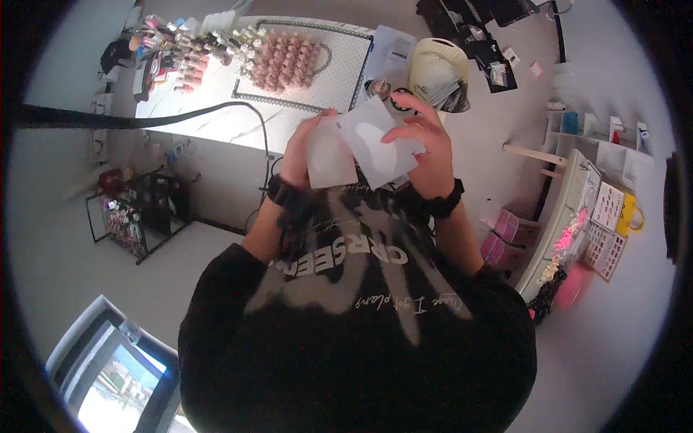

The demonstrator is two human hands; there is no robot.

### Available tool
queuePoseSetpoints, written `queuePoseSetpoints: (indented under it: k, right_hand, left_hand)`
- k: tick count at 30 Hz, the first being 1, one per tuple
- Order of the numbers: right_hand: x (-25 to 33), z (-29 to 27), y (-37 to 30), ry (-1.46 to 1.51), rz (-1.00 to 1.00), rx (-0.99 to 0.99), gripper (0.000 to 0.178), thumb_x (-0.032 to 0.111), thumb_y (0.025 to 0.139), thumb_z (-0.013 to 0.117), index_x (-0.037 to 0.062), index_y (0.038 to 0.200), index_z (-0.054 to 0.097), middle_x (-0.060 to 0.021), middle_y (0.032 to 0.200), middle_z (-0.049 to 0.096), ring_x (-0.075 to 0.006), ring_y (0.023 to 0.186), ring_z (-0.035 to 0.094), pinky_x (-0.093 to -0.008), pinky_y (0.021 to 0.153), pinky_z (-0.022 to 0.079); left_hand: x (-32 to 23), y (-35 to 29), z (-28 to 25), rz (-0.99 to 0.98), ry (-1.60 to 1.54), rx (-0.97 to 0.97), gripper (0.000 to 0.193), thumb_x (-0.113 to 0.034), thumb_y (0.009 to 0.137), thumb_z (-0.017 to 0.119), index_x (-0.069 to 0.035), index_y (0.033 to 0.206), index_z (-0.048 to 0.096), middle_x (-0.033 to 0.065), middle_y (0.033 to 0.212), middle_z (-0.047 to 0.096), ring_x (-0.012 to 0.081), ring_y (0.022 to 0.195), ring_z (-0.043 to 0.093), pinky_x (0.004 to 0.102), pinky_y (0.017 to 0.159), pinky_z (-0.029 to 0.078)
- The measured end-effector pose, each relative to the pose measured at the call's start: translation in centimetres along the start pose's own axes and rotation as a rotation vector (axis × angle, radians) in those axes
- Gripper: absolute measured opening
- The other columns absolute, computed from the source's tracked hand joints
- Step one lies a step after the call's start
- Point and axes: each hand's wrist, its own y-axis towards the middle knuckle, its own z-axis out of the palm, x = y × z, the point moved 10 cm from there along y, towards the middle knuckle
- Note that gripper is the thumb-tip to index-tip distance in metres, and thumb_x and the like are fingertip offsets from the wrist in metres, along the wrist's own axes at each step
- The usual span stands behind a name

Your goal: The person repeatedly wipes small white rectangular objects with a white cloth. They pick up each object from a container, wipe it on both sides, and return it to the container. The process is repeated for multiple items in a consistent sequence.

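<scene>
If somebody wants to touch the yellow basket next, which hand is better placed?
Probably the right hand: it is just below the yellow basket in the picture. The left hand is farther away, at the left side of the white sheets. Both seem busy there, though.

Our grey-veined white worktop [227, 125] carries a black-edged dotted mat [346, 63] and, left of it, crowded small bottles [190, 75].
</scene>
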Motion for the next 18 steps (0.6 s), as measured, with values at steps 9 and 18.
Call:
queuePoseSetpoints:
  k: [9,18]
  right_hand:
    - [4.6,1.4,-1.1,-0.386,-0.250,0.046,0.012,0.007,0.071,0.064,0.0118,0.082,0.065,-0.0066,0.127,0.057,-0.0275,0.105,0.058,-0.0371,0.088,0.044]
    - [6.5,6.8,-2.0,-0.408,-0.313,0.198,0.037,0.008,0.075,0.063,0.0128,0.112,0.063,-0.0078,0.123,0.057,-0.0251,0.097,0.059,-0.0370,0.082,0.046]
  left_hand:
    - [1.1,-0.2,0.8,-0.025,-0.007,0.109,0.037,-0.039,0.096,0.044,-0.010,0.118,0.049,0.0111,0.107,0.060,0.0253,0.096,0.061,0.0399,0.081,0.052]
    - [1.8,-0.9,1.9,0.023,-0.048,0.157,0.040,-0.039,0.100,0.032,-0.013,0.127,0.045,0.0153,0.112,0.059,0.0280,0.102,0.059,0.0387,0.088,0.050]
